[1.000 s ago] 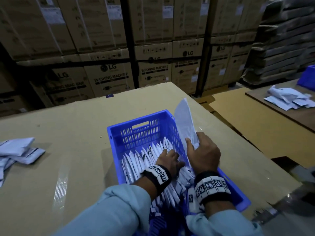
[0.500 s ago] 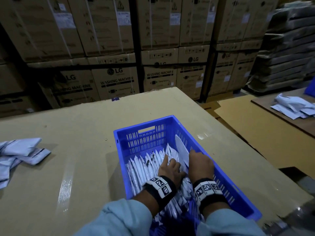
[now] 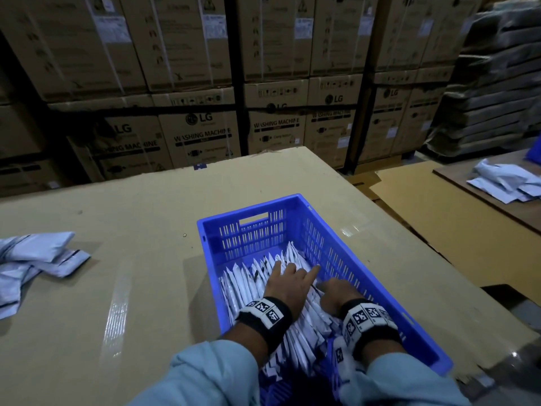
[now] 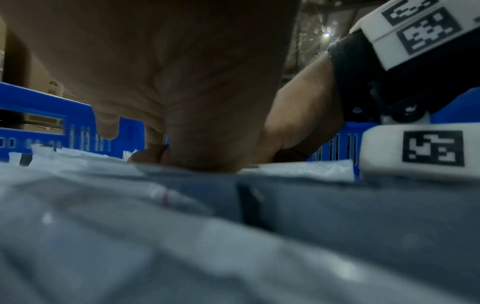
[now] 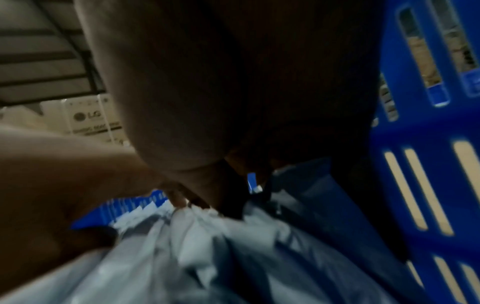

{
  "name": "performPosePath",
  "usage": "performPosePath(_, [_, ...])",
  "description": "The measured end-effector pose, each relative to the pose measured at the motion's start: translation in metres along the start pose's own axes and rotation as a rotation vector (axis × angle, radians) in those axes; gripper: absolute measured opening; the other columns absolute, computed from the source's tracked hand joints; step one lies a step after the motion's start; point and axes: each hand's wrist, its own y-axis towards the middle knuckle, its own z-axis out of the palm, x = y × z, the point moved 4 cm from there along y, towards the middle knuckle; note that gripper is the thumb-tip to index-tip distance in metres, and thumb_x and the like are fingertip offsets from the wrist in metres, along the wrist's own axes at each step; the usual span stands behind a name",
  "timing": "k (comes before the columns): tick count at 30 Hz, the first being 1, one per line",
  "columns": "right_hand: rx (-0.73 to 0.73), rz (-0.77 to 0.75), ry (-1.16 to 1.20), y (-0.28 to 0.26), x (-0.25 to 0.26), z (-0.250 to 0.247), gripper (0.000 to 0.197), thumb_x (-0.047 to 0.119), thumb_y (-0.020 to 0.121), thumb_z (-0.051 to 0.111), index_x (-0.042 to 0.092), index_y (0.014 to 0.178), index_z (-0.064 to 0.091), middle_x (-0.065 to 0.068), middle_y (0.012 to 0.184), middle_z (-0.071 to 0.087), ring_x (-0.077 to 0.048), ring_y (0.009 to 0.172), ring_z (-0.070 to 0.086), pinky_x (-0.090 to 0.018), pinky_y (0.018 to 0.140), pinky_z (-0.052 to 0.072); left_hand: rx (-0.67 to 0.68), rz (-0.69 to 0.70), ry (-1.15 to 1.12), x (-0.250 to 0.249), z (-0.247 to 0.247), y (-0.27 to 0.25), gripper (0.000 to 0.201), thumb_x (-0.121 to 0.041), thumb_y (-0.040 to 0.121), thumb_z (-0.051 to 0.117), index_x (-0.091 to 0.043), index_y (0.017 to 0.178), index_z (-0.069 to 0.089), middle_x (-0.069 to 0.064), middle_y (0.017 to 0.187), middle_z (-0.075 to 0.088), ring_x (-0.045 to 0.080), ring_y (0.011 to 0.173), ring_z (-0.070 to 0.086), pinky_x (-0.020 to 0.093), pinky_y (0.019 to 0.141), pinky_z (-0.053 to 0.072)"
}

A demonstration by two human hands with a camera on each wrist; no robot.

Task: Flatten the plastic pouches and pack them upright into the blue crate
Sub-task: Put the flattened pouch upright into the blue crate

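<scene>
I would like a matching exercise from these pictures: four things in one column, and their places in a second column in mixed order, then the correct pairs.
Things:
1. blue crate
2. loose pouches
3. left hand
4. washing machine boxes

Places:
A. stacked behind the table
B. lying flat on the table's left side
C. on the cardboard-covered table, in front of the person
D. resting on the packed pouches in the crate

Pairs: 1-C, 2-B, 3-D, 4-A
</scene>
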Motion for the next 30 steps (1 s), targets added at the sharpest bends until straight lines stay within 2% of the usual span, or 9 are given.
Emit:
performPosePath(3, [0.084,-0.007,0.046,0.002,0.000,0.003,0.056,0.022,0.103,0.035,0.019,0.159,0.032,-0.013,0.161,0.036,-0.032,0.144,0.041,-0.041,0.115,0.039,0.017,0.031,0.044,0.000,0.006,0.001,0.071,-0.023,0.091,0.065,-0.026,0.154,0.033,0.004,0.150,0.041,0.032,0.144,0.028,0.061,0.123,0.008])
performPosePath(8, [0.115,0.082,0.145,0.006,0.003,0.012,0.054,0.024,0.102,0.040,0.001,0.151,0.036,-0.021,0.149,0.049,-0.034,0.134,0.050,-0.036,0.105,0.042,0.010,0.007,0.064,-0.002,0.007,0.000,0.059,-0.030,0.097,0.056,-0.020,0.152,0.037,0.010,0.153,0.033,0.031,0.144,0.024,0.062,0.122,0.007])
performPosePath(11, [0.180,0.016,0.159,0.006,0.007,0.014,0.035,0.023,0.106,0.033,0.004,0.114,0.062,-0.017,0.116,0.062,-0.030,0.116,0.057,-0.031,0.087,0.044,0.022,-0.007,0.071,-0.003,0.006,-0.001,0.060,-0.034,0.098,0.055,-0.019,0.153,0.036,0.013,0.158,0.025,0.031,0.148,0.020,0.061,0.123,0.006])
performPosePath(13, [0.222,0.001,0.160,0.007,0.007,0.012,0.036,0.018,0.108,0.027,0.010,0.090,0.057,-0.012,0.097,0.056,-0.025,0.097,0.055,-0.030,0.082,0.040,0.032,-0.019,0.068,-0.001,0.006,-0.001,0.061,-0.033,0.099,0.054,-0.021,0.154,0.034,0.013,0.163,0.017,0.031,0.150,0.015,0.062,0.123,0.004])
performPosePath(16, [0.215,0.014,0.199,0.009,0.004,0.011,0.040,0.022,0.111,0.023,0.009,0.109,0.061,-0.016,0.124,0.054,-0.024,0.114,0.052,-0.028,0.094,0.038,0.048,-0.035,0.062,0.000,0.005,-0.002,0.061,-0.033,0.099,0.054,-0.022,0.155,0.032,0.011,0.164,0.020,0.031,0.150,0.016,0.062,0.123,-0.001])
performPosePath(19, [0.101,0.081,0.124,0.008,0.003,0.012,0.067,0.051,0.108,0.019,0.004,0.146,0.048,-0.021,0.153,0.046,-0.033,0.138,0.048,-0.037,0.112,0.038,0.089,-0.063,0.021,0.002,-0.011,-0.004,0.068,-0.031,0.097,0.056,-0.019,0.157,0.026,0.009,0.165,0.023,0.030,0.150,0.022,0.063,0.122,-0.004])
performPosePath(22, [-0.089,0.077,0.054,0.008,0.007,0.006,0.060,0.052,0.105,0.034,0.006,0.133,0.060,-0.020,0.137,0.061,-0.034,0.125,0.059,-0.040,0.103,0.048,0.032,-0.101,-0.116,0.014,-0.048,-0.009,0.070,-0.024,0.093,0.061,-0.022,0.155,0.030,0.012,0.163,0.026,0.031,0.146,0.032,0.065,0.121,-0.002])
performPosePath(25, [-0.288,0.018,0.009,0.007,0.014,-0.003,0.035,0.038,0.100,0.049,0.013,0.122,0.059,-0.015,0.120,0.069,-0.035,0.109,0.067,-0.042,0.091,0.055,-0.094,-0.134,-0.269,0.042,-0.088,-0.024,0.066,-0.023,0.091,0.062,-0.030,0.152,0.037,0.006,0.162,0.032,0.030,0.141,0.042,0.059,0.121,0.016])
performPosePath(30, [-0.370,-0.001,-0.067,-0.003,0.019,-0.014,0.026,0.030,0.098,0.051,0.014,0.117,0.059,-0.012,0.117,0.067,-0.035,0.105,0.067,-0.041,0.086,0.055,-0.249,-0.247,-0.496,0.097,-0.128,-0.070,0.051,-0.036,0.099,0.058,-0.034,0.148,0.045,-0.005,0.160,0.037,0.025,0.141,0.044,0.046,0.114,0.035])
